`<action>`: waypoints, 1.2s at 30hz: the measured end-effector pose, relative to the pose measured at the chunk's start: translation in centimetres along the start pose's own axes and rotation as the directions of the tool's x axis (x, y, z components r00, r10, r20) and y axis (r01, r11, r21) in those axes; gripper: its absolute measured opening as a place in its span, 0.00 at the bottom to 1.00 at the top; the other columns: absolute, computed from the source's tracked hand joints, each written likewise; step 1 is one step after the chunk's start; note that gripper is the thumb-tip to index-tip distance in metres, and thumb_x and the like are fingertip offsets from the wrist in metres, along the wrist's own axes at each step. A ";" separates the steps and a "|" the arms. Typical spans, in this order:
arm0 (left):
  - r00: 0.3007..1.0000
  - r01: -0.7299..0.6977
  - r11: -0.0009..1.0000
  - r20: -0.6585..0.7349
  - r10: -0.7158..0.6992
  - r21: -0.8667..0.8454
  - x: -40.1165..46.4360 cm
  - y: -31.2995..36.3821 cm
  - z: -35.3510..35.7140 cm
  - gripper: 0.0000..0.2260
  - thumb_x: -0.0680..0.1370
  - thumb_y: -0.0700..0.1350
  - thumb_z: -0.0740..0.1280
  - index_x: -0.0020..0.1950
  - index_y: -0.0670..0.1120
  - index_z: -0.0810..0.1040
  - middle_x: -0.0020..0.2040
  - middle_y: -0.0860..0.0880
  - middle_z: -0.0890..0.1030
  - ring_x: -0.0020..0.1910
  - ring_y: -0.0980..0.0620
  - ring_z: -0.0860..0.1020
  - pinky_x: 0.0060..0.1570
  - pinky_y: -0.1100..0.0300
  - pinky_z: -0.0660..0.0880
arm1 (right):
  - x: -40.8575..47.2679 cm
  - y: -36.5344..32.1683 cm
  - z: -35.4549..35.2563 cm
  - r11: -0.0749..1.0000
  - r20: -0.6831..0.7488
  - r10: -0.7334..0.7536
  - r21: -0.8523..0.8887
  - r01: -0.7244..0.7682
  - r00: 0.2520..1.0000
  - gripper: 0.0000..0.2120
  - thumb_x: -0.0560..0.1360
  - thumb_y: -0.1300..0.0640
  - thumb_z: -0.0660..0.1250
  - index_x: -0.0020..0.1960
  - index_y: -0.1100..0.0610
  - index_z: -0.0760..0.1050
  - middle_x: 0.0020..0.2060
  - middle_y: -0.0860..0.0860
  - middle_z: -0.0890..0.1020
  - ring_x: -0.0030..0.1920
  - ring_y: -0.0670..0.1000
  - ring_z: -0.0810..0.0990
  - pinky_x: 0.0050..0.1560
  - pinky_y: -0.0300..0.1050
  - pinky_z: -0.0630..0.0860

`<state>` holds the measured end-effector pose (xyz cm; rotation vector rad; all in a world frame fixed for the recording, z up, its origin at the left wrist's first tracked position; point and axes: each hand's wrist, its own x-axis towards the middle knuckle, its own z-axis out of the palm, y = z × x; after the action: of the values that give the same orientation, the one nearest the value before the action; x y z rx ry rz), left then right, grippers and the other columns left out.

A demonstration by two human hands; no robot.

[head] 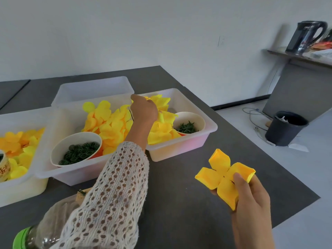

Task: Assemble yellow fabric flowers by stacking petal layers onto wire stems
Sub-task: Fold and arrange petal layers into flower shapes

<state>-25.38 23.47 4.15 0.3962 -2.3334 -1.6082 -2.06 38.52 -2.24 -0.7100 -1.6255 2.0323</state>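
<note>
My right hand (251, 203) holds a yellow four-petal fabric layer (224, 177) above the dark table's near right part, thumb pressed near its centre hole. My left hand (143, 110), in a white knit sleeve, reaches into the right white bin (212, 125), fingers curled down onto the loose yellow petals (161, 132) there. What those fingers pinch is hidden. A thin dark wire (131, 115) shows beside the left wrist.
The middle bin (59, 169) holds more yellow petals (107, 121) and a paper cup of green rings (77, 151). A second cup of green pieces (188, 125) sits in the right bin. A left bin (21, 193), a rear bin (93, 90) and a green-capped bottle (36, 238) are close by.
</note>
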 end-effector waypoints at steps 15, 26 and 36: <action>0.997 -0.077 0.963 0.021 0.074 0.258 0.9 -1.2 0.2 0.18 0.81 0.43 0.58 0.70 0.42 0.61 0.67 0.38 0.69 0.62 0.35 0.72 0.57 0.44 0.75 | 0.4 -0.4 1.6 0.999 0.048 0.014 -0.044 -0.012 0.999 0.07 0.79 0.55 0.61 0.45 0.47 0.75 0.35 0.36 0.83 0.42 0.52 0.84 0.42 0.56 0.82; 0.846 -0.523 0.851 0.092 0.525 -0.042 -9.2 0.9 -4.5 0.07 0.82 0.44 0.60 0.56 0.51 0.75 0.53 0.56 0.79 0.53 0.62 0.75 0.49 0.72 0.69 | 1.4 -1.8 4.2 0.989 0.219 -0.105 -0.080 0.125 0.970 0.09 0.81 0.57 0.58 0.48 0.55 0.76 0.33 0.54 0.80 0.27 0.48 0.75 0.25 0.39 0.70; 0.776 -0.585 0.810 0.325 0.541 0.046 -16.9 -5.7 -8.2 0.04 0.77 0.50 0.68 0.50 0.59 0.77 0.46 0.62 0.76 0.49 0.59 0.76 0.44 0.68 0.71 | -0.9 -2.2 5.6 0.966 0.642 -0.007 -0.193 0.171 0.767 0.15 0.76 0.68 0.61 0.47 0.53 0.82 0.42 0.52 0.85 0.43 0.50 0.83 0.41 0.39 0.78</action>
<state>-6.32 20.81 0.34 -0.5305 -2.4495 -1.2613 -4.89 34.26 1.03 0.0332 -2.2574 2.1543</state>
